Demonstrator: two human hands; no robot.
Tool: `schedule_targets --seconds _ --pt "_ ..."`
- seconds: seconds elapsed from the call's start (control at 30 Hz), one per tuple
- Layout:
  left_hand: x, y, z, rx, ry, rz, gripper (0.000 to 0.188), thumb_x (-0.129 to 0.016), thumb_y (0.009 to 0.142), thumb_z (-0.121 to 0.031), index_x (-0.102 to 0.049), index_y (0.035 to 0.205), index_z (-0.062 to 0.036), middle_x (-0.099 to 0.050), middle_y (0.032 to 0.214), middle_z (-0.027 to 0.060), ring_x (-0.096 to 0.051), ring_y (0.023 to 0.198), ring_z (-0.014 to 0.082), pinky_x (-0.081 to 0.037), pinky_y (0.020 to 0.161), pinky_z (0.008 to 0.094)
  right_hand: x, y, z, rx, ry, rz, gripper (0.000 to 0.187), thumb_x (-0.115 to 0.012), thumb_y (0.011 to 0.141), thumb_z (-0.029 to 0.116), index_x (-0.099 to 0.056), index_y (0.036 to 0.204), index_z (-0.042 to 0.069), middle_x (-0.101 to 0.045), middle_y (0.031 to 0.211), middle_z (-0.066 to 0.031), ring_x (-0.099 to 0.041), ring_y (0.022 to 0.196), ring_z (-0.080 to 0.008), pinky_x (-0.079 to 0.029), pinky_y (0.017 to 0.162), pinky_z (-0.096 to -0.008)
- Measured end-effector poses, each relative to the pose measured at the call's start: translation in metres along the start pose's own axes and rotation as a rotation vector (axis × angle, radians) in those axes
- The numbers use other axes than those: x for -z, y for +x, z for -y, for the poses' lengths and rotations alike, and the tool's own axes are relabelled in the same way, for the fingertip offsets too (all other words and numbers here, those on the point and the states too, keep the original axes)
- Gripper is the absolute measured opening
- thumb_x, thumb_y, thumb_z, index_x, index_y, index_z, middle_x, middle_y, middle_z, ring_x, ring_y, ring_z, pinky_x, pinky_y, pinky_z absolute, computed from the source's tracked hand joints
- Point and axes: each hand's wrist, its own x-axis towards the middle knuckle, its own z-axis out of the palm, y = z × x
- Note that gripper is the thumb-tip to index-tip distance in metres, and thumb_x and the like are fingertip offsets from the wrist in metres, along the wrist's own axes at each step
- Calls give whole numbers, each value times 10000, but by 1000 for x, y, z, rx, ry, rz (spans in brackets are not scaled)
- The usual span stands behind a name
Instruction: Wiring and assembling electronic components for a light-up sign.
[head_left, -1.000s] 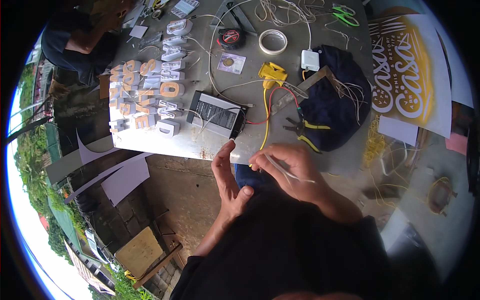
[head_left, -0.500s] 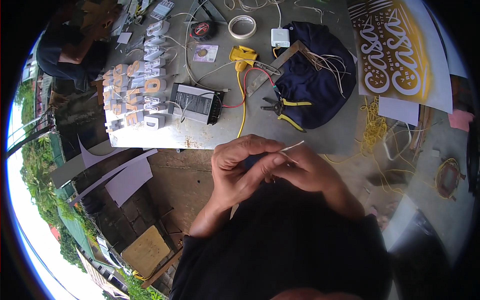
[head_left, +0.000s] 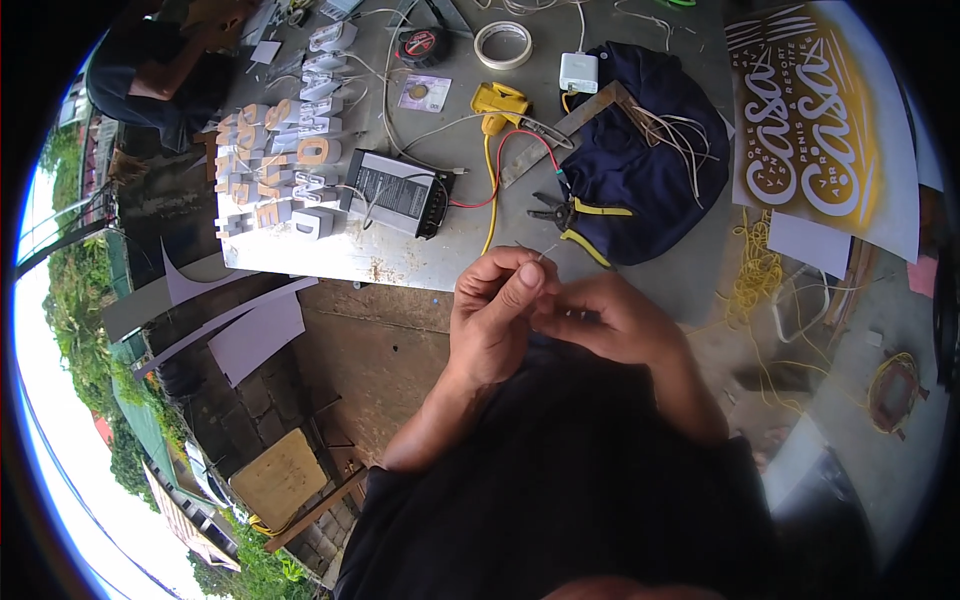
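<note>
In front of my chest, my left hand (head_left: 497, 315) is closed, its thumb pressed against the fingers. A thin, pale wire (head_left: 547, 252) pokes up from the pinch. Touching it from the other side is my right hand (head_left: 622, 318), with curled fingers partly hidden behind the left thumb; it also pinches at the wire. On the table beyond lie yellow-handled pliers (head_left: 572, 212), jaws apart, partly on a dark blue cloth (head_left: 650, 190). A black and silver power supply box (head_left: 397, 192) sits to their left, with a red wire (head_left: 480, 203) running from it.
Raised block letters (head_left: 270, 165) stand at the table's left. Behind are a tape measure (head_left: 420, 46), a tape roll (head_left: 503, 46), a yellow extension socket (head_left: 501, 103) and a white adapter (head_left: 579, 73). A metal square (head_left: 545, 150) lies mid-table. Another person (head_left: 150, 80) is at far left.
My hands have risen slightly toward the table, and the left thumb now points more upward. Less of the pale wire shows. The view has shifted a little.
</note>
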Motion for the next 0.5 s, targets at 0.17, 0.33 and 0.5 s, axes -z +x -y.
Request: schedule_targets --seconds 0.17,0.33,0.5 --pt "17 12 22 90 -44 -68 91 -567 931 -136 -604 966 -61 -569 768 51 -458 621 94 -359 537 213 8 6 -7 54 -144 -278 216 -691 829 94 -641 1018 2 -673 894 -107 -639 798 -151 -504 700 -289" --pt "15 24 33 119 -37 -162 91 -640 893 -114 -631 943 -40 -628 739 51 -416 526 29 -295 463 181 10 8 -21 114 220 -482 232 -672 839 56 -623 1054 -17 -664 957 -79 -628 857 -120 -515 739 -268" --pt "14 28 45 41 40 -148 126 -642 886 -73 -592 997 -39 -622 732 39 -429 503 20 -278 423 177 18 14 -23 88 342 -555 193 -660 856 54 -629 1030 -23 -667 926 -71 -641 834 -114 -516 750 -253"
